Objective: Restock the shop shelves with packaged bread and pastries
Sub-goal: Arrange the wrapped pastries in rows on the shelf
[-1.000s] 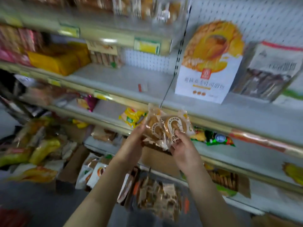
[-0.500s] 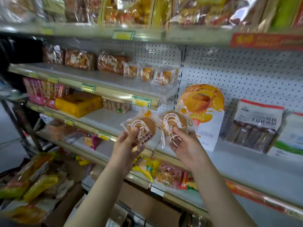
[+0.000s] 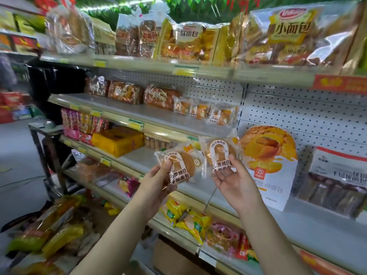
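My left hand (image 3: 156, 181) pinches a clear-wrapped round bread pack (image 3: 181, 165) with its thumb on the label. My right hand (image 3: 236, 181) pinches a second, matching bread pack (image 3: 219, 150), held a little higher and to the right. Both packs are raised in front of the shelving, just below the second shelf (image 3: 158, 118). On that shelf stand three similar small bread packs (image 3: 204, 112) in a row near the pegboard divider.
A large orange-and-white bread bag (image 3: 272, 167) stands on the third shelf right of my hands, with dark packs (image 3: 335, 181) beyond. A yellow box (image 3: 117, 140) lies at left. Big bread bags fill the top shelf (image 3: 198, 71). Loose packs lie on the floor (image 3: 49, 231).
The view has tilted up, bringing the upper shelves into sight. Both hands have lifted the two packs and drawn them apart, from overlapping to side by side.
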Motion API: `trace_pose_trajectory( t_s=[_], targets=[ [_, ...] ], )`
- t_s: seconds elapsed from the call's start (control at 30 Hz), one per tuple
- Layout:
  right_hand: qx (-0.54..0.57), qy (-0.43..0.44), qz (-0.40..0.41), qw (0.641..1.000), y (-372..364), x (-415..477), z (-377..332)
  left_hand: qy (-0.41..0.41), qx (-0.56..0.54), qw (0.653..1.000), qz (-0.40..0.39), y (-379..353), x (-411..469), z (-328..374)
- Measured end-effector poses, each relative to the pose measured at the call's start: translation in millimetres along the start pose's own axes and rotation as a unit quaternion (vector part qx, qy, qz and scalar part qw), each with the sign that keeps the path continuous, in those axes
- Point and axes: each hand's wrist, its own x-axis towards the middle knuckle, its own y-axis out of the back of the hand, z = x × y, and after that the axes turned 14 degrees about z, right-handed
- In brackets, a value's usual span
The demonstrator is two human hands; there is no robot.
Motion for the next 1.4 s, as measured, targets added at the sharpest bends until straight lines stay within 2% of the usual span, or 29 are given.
trace_pose_trajectory(
  t_s=[0.33,0.53,0.8,0.97,1.2,1.4],
  targets=[
    [0.006,0.023,-0.013,1.0,-106,10,82,-0.046,0.055,0.996,-0.045,99,59,84],
    [-0.028,0.033,-0.016,0.999,-128,31,109,-0.035,0.047,0.997,-0.048,131,93,106],
    [-0.111,0.066,0.027,0.991,-131,59,105,0.003,0.048,0.997,-0.053,116,128,108],
    [-0.072,0.064,0.07,0.993,-128,89,87,-0.002,0.039,0.997,-0.073,91,145,106],
    [-0.085,0.065,0.052,0.993,-133,131,67,-0.041,0.055,0.993,-0.095,72,181,116],
    [-0.112,0.096,0.047,0.988,-155,155,66,-0.027,0.043,0.992,-0.112,73,227,132]
  ],
)
